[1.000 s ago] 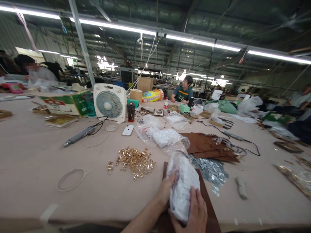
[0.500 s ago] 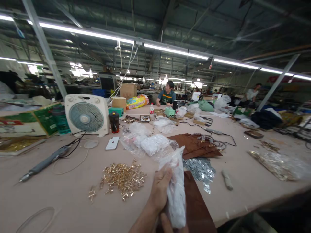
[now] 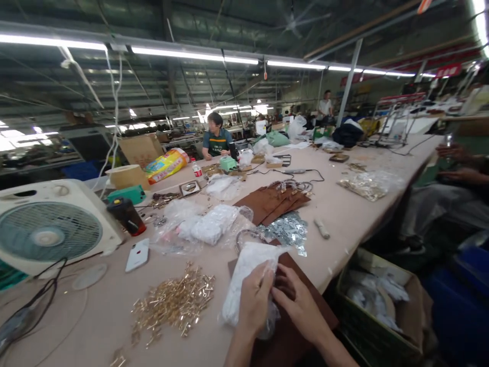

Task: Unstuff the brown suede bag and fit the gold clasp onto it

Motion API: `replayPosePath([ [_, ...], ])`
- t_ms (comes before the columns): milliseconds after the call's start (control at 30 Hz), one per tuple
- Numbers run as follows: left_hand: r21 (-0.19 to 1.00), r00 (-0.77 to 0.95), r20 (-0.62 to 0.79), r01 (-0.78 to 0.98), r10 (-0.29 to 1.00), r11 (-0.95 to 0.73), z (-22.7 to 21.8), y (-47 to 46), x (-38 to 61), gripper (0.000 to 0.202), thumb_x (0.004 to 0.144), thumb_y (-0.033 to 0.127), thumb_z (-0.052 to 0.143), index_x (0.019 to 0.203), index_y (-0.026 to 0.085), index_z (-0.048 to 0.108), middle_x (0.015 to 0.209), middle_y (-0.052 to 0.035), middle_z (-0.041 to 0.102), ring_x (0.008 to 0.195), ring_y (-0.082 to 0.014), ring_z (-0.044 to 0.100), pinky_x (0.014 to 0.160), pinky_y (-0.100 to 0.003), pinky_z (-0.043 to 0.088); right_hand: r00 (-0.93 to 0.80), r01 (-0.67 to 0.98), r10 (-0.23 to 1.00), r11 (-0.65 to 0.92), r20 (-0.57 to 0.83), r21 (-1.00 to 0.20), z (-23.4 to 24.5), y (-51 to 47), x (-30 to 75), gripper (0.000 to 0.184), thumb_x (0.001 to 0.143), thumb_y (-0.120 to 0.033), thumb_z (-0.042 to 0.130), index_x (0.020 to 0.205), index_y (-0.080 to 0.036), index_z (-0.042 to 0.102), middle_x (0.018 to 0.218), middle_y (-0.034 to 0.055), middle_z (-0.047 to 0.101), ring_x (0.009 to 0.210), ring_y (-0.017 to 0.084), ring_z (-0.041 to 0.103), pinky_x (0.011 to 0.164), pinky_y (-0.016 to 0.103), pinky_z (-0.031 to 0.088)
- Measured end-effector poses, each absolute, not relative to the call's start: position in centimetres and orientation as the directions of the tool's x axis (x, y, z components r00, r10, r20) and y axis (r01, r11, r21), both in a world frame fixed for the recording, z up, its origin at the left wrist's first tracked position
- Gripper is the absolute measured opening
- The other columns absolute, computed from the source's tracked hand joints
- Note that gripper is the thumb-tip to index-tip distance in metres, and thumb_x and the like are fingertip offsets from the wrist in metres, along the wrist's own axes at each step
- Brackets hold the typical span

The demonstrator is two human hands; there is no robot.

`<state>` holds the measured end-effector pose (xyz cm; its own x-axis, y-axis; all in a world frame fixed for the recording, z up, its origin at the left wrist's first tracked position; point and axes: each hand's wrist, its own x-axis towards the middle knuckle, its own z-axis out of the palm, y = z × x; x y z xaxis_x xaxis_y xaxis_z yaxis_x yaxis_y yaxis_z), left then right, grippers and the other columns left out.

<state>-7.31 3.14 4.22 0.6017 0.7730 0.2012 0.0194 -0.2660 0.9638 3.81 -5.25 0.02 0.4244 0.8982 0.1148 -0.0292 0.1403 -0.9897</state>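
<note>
At my far left stands the white box fan (image 3: 49,234), then a phone (image 3: 138,254) lying flat on the table (image 3: 344,214), and a heap of small gold metal fittings (image 3: 173,303) spread loose beside my work. My left hand (image 3: 254,300) grips the clear plastic bag of white pieces (image 3: 244,280), which lies on a brown leather piece (image 3: 301,295) at the table's near edge. My right hand (image 3: 300,306) pinches at the bag's side, fingers bent on the plastic. I judge the bag is only just being worked open; nothing white lies out of it yet. Right of that, silver plates (image 3: 288,232) wait, and a cardboard box (image 3: 378,306) sits below.
</note>
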Motion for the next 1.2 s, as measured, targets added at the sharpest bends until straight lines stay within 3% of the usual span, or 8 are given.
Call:
replayPosePath([
  [133,0.915,0.663,0.250,0.076,0.705,-0.396,2.9,3.1,-6.4,0.036,0.104,0.043,0.051,0.127,0.025,0.073,0.133,-0.0065,0.071,0.125,-0.0256,0.062,0.114,-0.038,0.043,0.436,0.041,0.891,0.121,0.127,-0.992,-0.5,-5.1,5.5,0.049,0.092,-0.043,0.072,0.135,-0.023,0.061,0.133,0.0105,0.067,0.114,0.027,0.068,0.099,0.041,0.056],
  [333,0.931,0.640,0.233,0.071,0.732,-0.359,1.7,3.8,-6.4,0.042,0.109,0.043,0.038,0.125,0.026,0.073,0.130,-0.0045,0.072,0.126,-0.0218,0.063,0.115,-0.037,0.044,0.405,0.070,0.906,0.103,0.122,-0.992,-1.1,-4.2,6.6,0.030,0.093,-0.047,0.071,0.106,-0.021,0.074,0.102,0.0051,0.076,0.092,0.025,0.069,0.083,0.035,0.053],
  [633,0.881,0.677,0.222,0.169,0.702,-0.442,1.6,5.0,-6.1,0.034,0.106,0.032,0.045,0.125,0.026,0.073,0.127,-0.0038,0.073,0.117,-0.0210,0.067,0.108,-0.039,0.050,0.413,-0.087,0.905,0.153,0.104,-0.984,-3.1,-4.1,8.6,0.030,0.097,-0.044,0.066,0.080,-0.019,0.065,0.073,-0.0028,0.059,0.069,0.013,0.050,0.067,0.027,0.041],
  [700,0.863,0.705,0.206,0.197,0.679,-0.466,1.5,5.5,-6.3,0.032,0.101,0.025,0.051,0.125,0.027,0.072,0.125,-0.0031,0.074,0.112,-0.0206,0.069,0.105,-0.039,0.053,0.442,-0.121,0.891,0.177,0.107,-0.977,-3.5,-4.5,9.0,0.027,0.095,-0.042,0.069,0.081,-0.019,0.064,0.073,-0.0033,0.057,0.070,0.013,0.049,0.068,0.026,0.041],
  [767,0.820,0.742,0.226,0.205,0.631,-0.535,1.6,5.8,-6.7,0.035,0.097,0.019,0.056,0.126,0.027,0.072,0.126,-0.0026,0.074,0.115,-0.0206,0.069,0.107,-0.039,0.053,0.435,-0.196,0.896,0.197,0.095,-0.961,-3.8,-4.8,9.2,0.022,0.094,-0.042,0.071,0.095,-0.020,0.068,0.085,-0.0017,0.064,0.077,0.014,0.054,0.074,0.026,0.044],
  [867,0.725,0.791,0.287,0.189,0.540,-0.662,1.6,6.0,-6.9,0.041,0.090,0.011,0.062,0.125,0.029,0.073,0.130,-0.0019,0.072,0.125,-0.0218,0.063,0.114,-0.042,0.049,0.387,-0.297,0.921,0.178,0.052,-0.938,-3.5,-4.8,9.1,0.035,0.093,-0.045,0.073,0.119,-0.023,0.068,0.105,0.0020,0.069,0.092,0.018,0.062,0.080,0.029,0.049],
  [1067,0.640,0.784,0.377,0.164,0.494,-0.750,0.8,5.5,-6.4,0.043,0.090,0.010,0.063,0.128,0.029,0.070,0.131,-0.0035,0.071,0.126,-0.0230,0.060,0.113,-0.046,0.050,0.429,-0.322,0.902,0.095,-0.056,-0.942,-2.6,-4.3,8.8,0.041,0.078,-0.053,0.086,0.091,-0.017,0.072,0.070,-0.0011,0.065,0.063,0.012,0.054,0.060,0.024,0.041],
  [1200,0.606,0.785,0.388,0.177,0.482,-0.775,0.5,5.4,-6.4,0.041,0.093,0.013,0.063,0.132,0.027,0.067,0.133,-0.0054,0.070,0.128,-0.0247,0.059,0.114,-0.049,0.049,0.466,-0.434,0.873,0.086,-0.142,-0.897,-3.1,-4.7,9.2,0.044,0.069,-0.052,0.092,0.087,-0.016,0.073,0.068,-0.0004,0.066,0.062,0.010,0.054,0.059,0.022,0.039],
])
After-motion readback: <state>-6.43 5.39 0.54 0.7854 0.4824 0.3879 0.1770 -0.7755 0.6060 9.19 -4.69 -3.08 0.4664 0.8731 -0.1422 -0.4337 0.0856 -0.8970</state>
